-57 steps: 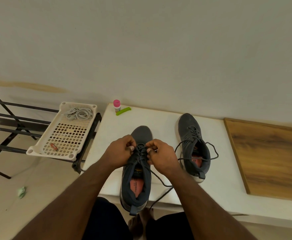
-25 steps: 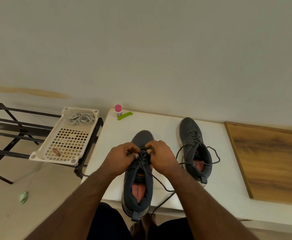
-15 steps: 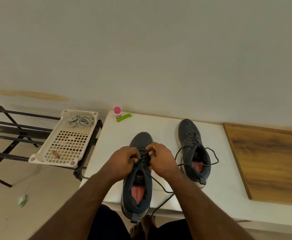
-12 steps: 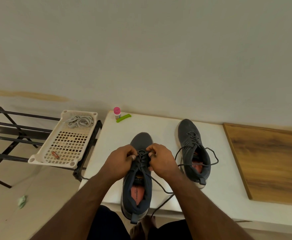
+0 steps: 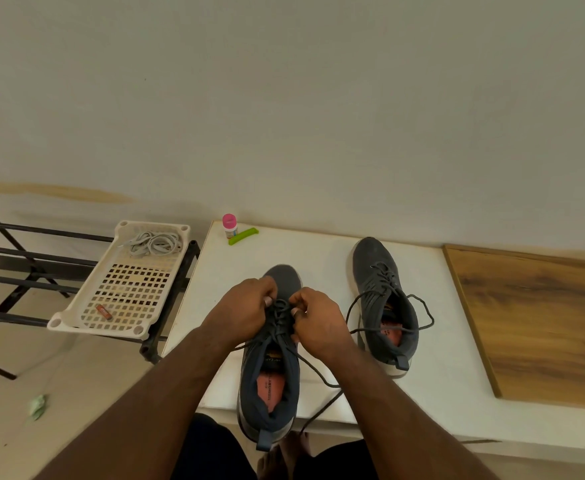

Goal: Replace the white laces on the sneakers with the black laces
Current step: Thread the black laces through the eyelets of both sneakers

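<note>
Down at the near edge of the white tabletop [image 5: 450, 386], the dark grey knit sneaker with the pink insole [image 5: 271, 382] sits with its heel hanging just over the edge, toe pointing to the far wall. Both hands are right on its tongue! The left hand [image 5: 240, 311] has its grip curled tight, pinching the black lace [image 5: 313, 367] at the left eyelets; the right hand [image 5: 318, 315] is pinching the same lace on the other side. A second ago the knuckles sat a touch farther up the shoe and closer together; now they have drawn slightly apart and toward the heel, so I'd judge the crossings are being snugged up row by row. A long loose tail of lace runs off the near edge, so this shoe's lacing looks well along but not finished off.

Farther back, to the right, the second dark grey sneaker [image 5: 384, 299] stands well apart, already threaded with black lace, its ends in big slack loops, untied.

Off the tabletop's left edge, the cream perforated plastic tray [image 5: 86, 317] rests on a black metal rack [image 5: 17, 268]; the bundled white laces [image 5: 154, 242] lie at its far end, out of both shoes.

At the far left corner stand a small pink-capped bottle [image 5: 229, 225] and a green plastic clip [image 5: 243, 235].
</note>
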